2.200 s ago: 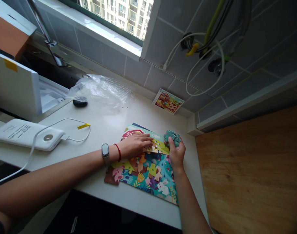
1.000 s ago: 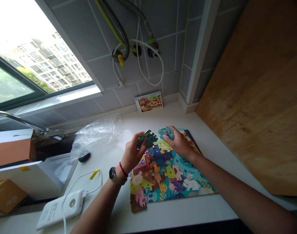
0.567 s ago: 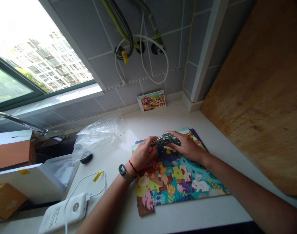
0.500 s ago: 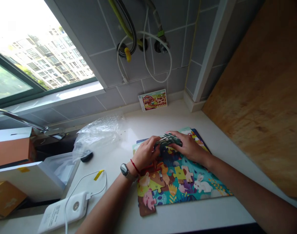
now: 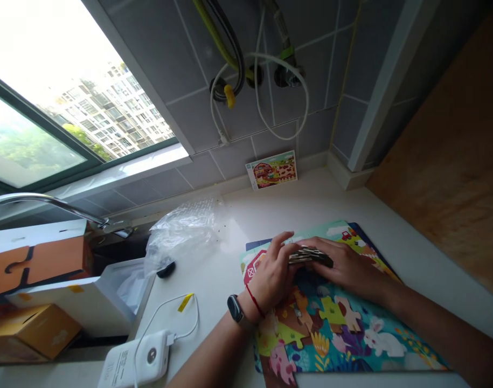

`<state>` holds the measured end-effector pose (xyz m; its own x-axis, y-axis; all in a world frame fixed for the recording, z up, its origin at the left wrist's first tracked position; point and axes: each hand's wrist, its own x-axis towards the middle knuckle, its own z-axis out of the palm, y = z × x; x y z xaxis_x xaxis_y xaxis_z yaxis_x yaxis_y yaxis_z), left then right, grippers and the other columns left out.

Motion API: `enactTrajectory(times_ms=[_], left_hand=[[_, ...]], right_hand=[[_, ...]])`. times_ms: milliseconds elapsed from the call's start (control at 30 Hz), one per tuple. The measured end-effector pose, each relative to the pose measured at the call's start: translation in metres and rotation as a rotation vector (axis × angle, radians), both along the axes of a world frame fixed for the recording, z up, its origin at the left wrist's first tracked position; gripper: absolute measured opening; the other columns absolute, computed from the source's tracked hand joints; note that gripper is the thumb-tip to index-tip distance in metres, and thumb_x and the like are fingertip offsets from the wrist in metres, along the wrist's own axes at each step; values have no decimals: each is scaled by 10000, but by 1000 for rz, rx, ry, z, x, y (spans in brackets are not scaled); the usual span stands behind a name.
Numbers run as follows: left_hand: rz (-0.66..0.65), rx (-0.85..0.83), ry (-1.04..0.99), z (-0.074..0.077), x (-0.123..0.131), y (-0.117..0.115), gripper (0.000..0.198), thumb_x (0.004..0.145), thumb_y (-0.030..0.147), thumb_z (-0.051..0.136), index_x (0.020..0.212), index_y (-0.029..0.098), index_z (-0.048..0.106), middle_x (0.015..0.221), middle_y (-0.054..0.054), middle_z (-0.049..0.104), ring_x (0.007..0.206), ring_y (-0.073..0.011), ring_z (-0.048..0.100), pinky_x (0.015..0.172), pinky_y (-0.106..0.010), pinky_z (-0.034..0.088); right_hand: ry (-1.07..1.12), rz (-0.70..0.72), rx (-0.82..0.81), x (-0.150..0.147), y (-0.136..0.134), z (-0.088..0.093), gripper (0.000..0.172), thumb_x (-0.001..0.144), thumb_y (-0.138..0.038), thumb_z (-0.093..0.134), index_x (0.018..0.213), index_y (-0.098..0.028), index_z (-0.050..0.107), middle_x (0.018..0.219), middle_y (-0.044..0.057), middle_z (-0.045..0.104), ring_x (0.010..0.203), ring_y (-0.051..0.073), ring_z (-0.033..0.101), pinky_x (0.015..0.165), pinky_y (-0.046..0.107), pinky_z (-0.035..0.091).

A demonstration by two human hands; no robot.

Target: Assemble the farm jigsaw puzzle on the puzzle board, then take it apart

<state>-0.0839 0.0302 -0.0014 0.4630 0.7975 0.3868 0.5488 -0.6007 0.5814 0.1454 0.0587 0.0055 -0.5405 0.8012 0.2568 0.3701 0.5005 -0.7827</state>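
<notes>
A stack of puzzle pieces (image 5: 311,256) is held between both hands, seen mostly edge-on. My left hand (image 5: 275,267) grips its left end, the index finger raised; a watch and a red string circle that wrist. Around the right end of the stack, my right hand (image 5: 343,264) is closed. Both hands are over a colourful puzzle picture (image 5: 387,345) on the white counter. Loose-looking pieces lie on it, among them a yellow-green piece (image 5: 332,314) and a pink pig piece (image 5: 282,364) at the lower left. The area under my palms is hidden.
A picture card (image 5: 272,170) leans on the tiled wall. Left of the puzzle are crumpled clear plastic (image 5: 183,229), a black object (image 5: 166,270) and a white power bank (image 5: 137,358) with a cable. Boxes (image 5: 40,258) and a faucet (image 5: 48,199) stand farther left.
The view has shifted, so the scene appears further right and lower. The stack has tilted from showing dark green faces to mostly edges, and my left index finger has lifted.
</notes>
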Motion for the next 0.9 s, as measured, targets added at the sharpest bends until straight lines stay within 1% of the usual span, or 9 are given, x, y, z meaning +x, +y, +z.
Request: enactTrajectory(times_ms=[133, 233, 333, 433, 500, 600, 700, 800, 900], left_hand=[[-87, -21, -89, -4, 2, -3, 597, 1027, 101, 534, 1558, 270, 320, 1660, -164, 381, 1603, -338, 324, 1249, -594, 444], [-169, -41, -154, -4, 6, -8, 753, 969, 32, 520, 1628, 285, 256, 1703, -150, 332, 1638, -352, 232, 1285, -635, 371], [-219, -42, -217, 1, 10, -13, 886, 871, -26, 524, 1646, 291, 233, 1719, -137, 315, 1636, -377, 225, 1293, -669, 335], [-206, -5, -314, 5, 15, -17, 964, 792, -48, 530, 1643, 278, 217, 1712, -136, 331, 1629, -380, 245, 1305, -679, 302], [-158, 15, -373, 5, 18, -19, 940, 798, -40, 534, 1630, 283, 240, 1695, -132, 364, 1616, -367, 288, 1301, -665, 322], [-23, 18, -473, -1, 22, -19, 887, 864, 15, 581, 1624, 308, 230, 1676, -131, 389, 1587, -345, 353, 1294, -643, 340], [25, -94, -521, -7, 24, -17, 894, 887, 67, 633, 1625, 307, 189, 1662, -146, 399, 1567, -339, 386, 1291, -644, 332], [-58, -221, -484, -10, 24, -15, 927, 871, 70, 650, 1632, 303, 174, 1652, -151, 418, 1545, -335, 419, 1278, -624, 361], [-97, -217, -413, -8, 23, -15, 950, 834, 46, 640, 1641, 297, 205, 1668, -135, 400, 1553, -336, 400, 1291, -595, 354]], right_hand=[[-36, 35, 16, -2, -3, -8, 401, 906, -163, 642, 1289, -261, 711, 1268, 87, 760, 1149, 287, 737, 999, 422, 598], [-22, 83, 34, -4, -5, -16, 458, 858, -110, 644, 1285, -261, 714, 1289, 94, 755, 1163, 292, 730, 1007, 423, 593], [-2, 96, 31, -4, -5, -20, 427, 865, -133, 658, 1269, -253, 721, 1295, 106, 758, 1200, 311, 722, 1027, 439, 584], [24, 91, 2, -5, -5, -18, 390, 883, -199, 688, 1268, -252, 718, 1283, 104, 766, 1189, 322, 732, 1009, 433, 590], [46, 76, -21, -5, -5, -16, 366, 905, -256, 700, 1272, -253, 709, 1254, 96, 775, 1134, 311, 751, 968, 410, 601], [51, 39, -46, -8, -5, -14, 355, 931, -310, 698, 1281, -251, 688, 1223, 93, 771, 1095, 296, 751, 949, 400, 595], [21, 0, -42, -9, -4, -15, 396, 888, -261, 725, 1281, -248, 677, 1230, 100, 739, 1147, 304, 714, 1007, 432, 564], [-11, 6, -49, -9, -4, -14, 500, 819, -164, 746, 1303, -251, 654, 1272, 102, 700, 1204, 307, 673, 1056, 451, 533], [-41, 34, -52, -7, -6, -12, 559, 774, -83, 726, 1301, -251, 644, 1262, 93, 682, 1210, 301, 646, 1060, 445, 520]])
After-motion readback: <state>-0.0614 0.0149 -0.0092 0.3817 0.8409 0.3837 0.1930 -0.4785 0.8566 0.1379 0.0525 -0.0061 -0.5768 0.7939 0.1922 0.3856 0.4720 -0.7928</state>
